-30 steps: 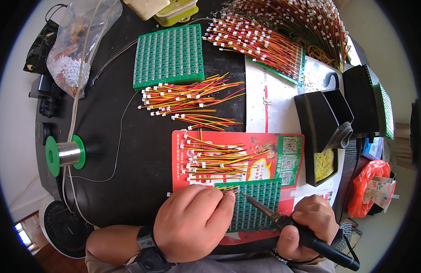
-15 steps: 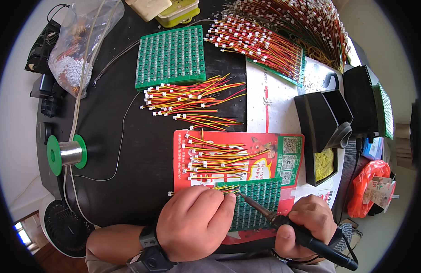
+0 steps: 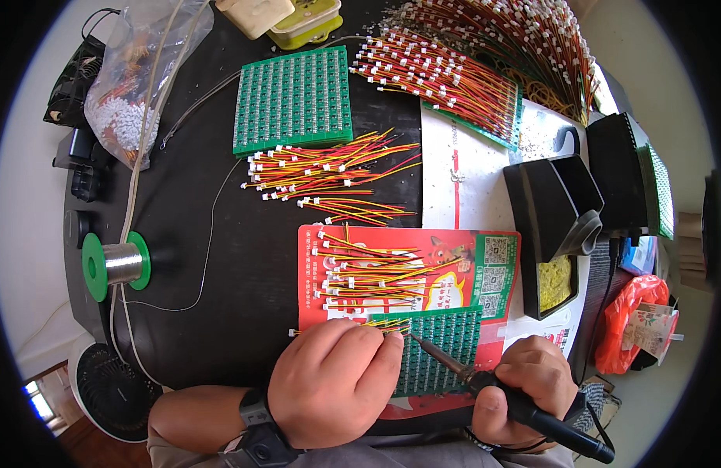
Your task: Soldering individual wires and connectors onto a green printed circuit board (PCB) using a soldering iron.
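My right hand [image 3: 528, 384] is wrapped round the black handle of a soldering iron [image 3: 446, 359]. Its tip touches or almost touches the upper left part of a green circuit board panel [image 3: 434, 355]. My left hand [image 3: 333, 378] lies over the panel's left side, fingers closed in a pinch at wire ends near the iron's tip. A white connector [image 3: 293, 332] of a red-yellow wire sticks out left of that hand; the pinched ends are mostly hidden. Several connector wires [image 3: 368, 269] lie in a row on a red printed sheet [image 3: 307, 242] beyond the panel.
Behind lie a pile of connector wires [image 3: 329, 168] and a stack of green panels [image 3: 294, 97]. A solder spool [image 3: 120, 263] stands left, trailing solder. At right are a black iron stand with yellow sponge [image 3: 557, 282] and a red plastic bag [image 3: 621, 335]. A wired panel [image 3: 454, 78] lies far right.
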The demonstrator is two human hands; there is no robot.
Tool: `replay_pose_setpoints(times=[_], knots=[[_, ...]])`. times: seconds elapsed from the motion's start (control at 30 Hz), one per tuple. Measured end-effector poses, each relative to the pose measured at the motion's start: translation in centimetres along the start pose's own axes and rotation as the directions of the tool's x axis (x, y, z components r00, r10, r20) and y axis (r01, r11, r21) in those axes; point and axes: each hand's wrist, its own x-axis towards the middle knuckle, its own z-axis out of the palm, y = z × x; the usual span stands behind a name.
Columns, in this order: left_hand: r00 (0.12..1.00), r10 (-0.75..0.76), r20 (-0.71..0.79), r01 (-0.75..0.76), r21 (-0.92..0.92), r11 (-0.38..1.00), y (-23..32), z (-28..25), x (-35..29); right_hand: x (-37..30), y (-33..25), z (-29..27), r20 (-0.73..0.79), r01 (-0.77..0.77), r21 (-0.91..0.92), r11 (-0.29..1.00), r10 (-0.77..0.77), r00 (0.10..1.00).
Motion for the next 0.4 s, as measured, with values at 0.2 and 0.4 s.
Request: replay_pose_setpoints(times=[0.2,0.4], knots=[[1.000,0.000,-0.003,0.000,-0.010,1.000,-0.13,0.08,0.01,0.26,0.09,-0.28,0.060,-0.009,0.033,0.999,0.007,0.998],[1.000,0.002,-0.003,-0.002,-0.003,1.000,-0.02,0.05,0.05,0.22,0.04,-0.50,0.065,-0.021,0.037,0.999,0.019,0.998]])
